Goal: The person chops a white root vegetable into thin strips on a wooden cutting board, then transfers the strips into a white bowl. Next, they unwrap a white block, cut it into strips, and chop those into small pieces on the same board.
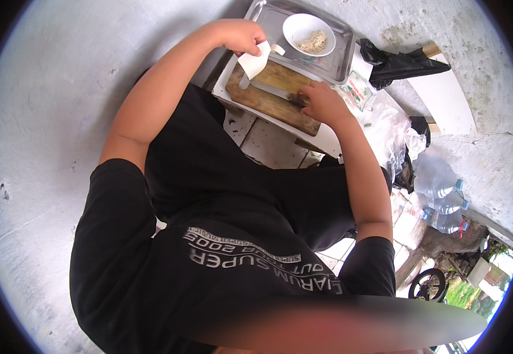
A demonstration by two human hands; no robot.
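Observation:
My left hand (246, 37) pinches a flat white piece (255, 62), like a sheet, above the left end of a worn wooden cutting board (265, 106). I cannot tell its material. A kitchen knife (270, 89) lies along the board, its blade pointing left beneath the white piece. Around its dark handle curl the fingers of my right hand (322, 101), low over the board's right part. Beyond the board, a stainless steel tray (272, 20) carries a white bowl (292, 28) with pale thin shreds (313, 42) in it. A small white curled piece (277, 49) shows beside my left hand.
The board rests on a low white stand (238, 99) before my knees. To the right are a printed plastic bag (357, 90), crumpled clear plastic (384, 126) and a black plastic bag (398, 66). Several large plastic bottles (435, 177) lie further right. A wall (48, 132) rises at the left.

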